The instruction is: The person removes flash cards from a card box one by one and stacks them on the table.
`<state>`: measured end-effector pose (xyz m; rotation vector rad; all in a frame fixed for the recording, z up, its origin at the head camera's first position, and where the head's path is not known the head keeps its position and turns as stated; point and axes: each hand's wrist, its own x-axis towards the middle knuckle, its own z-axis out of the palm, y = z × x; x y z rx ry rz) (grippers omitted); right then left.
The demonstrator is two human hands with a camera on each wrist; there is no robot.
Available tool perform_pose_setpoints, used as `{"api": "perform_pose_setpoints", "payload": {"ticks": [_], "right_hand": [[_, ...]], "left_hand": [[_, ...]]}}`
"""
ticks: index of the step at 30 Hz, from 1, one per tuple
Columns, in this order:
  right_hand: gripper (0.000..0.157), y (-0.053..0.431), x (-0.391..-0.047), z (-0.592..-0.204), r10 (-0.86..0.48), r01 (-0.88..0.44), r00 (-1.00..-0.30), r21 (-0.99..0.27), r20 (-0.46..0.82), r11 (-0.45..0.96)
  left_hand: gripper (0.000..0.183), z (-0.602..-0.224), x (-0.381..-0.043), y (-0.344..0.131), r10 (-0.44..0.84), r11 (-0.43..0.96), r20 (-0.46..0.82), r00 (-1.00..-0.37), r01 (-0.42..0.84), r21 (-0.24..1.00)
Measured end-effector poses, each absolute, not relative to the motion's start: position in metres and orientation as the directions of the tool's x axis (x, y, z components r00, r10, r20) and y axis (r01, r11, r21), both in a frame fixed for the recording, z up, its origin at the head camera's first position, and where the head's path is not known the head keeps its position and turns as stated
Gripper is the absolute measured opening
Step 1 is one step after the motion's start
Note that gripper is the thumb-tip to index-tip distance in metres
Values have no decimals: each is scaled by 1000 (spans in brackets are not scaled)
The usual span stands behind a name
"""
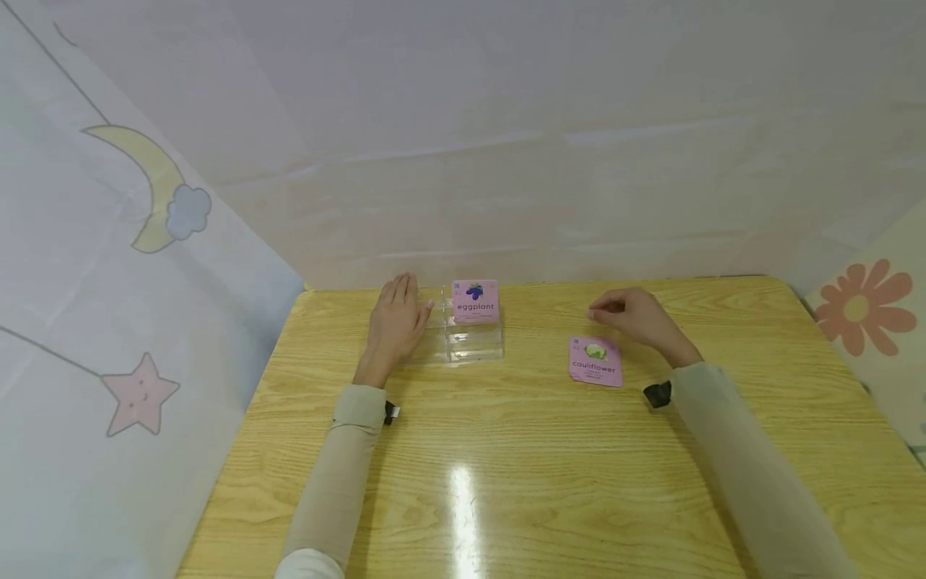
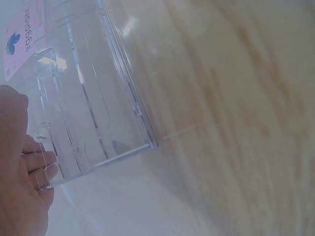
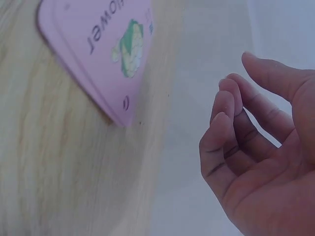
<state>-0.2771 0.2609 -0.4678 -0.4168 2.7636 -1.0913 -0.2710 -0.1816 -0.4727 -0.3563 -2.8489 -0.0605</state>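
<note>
A clear plastic card rack (image 1: 475, 344) with stepped slots stands near the table's far edge. In its upper right slot leans a pink card labelled eggplant (image 1: 475, 305). My left hand (image 1: 394, 323) rests at the rack's left side, fingers straight and thumb spread towards it. Through the plastic, the left wrist view shows fingertips (image 2: 44, 160) against the rack's side. To the right, a pink card labelled cauliflower (image 1: 596, 363) lies on the table, apparently atop a small stack. Just beyond it hovers my right hand (image 1: 642, 320), fingers loosely bent and holding nothing.
Everything stands on a wood-grain table (image 1: 535, 466) with rounded far corners. A pale cloth wall (image 1: 535, 201) rises right behind its far edge. Printed side walls, one with a pink star (image 1: 143, 394), flank the table. Dark wrist cameras (image 1: 658, 394) sit at both cuffs.
</note>
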Motion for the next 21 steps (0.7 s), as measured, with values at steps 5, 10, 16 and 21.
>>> {"api": "perform_pose_setpoints", "payload": {"ticks": [5,10,16,21], "right_hand": [[38,251,-276,-461,-319,-242,-948,-691,17,681],[35,241,-273,-451,-341,-279,-938,-705,56,652],[33,228,-272,-440,-361,-315,-928,-708,90,632],[34,215,-272,-435,-375,-318,-923,-724,88,612]], "left_hand": [[70,-471,-270,-181,237,969,264,-935,248,8],[70,-470,-269,-181,237,969,265,-935,246,-1],[70,-470,-270,-182,247,966,274,-929,257,1],[69,-471,-269,-182,249,964,273,-929,265,26]]}}
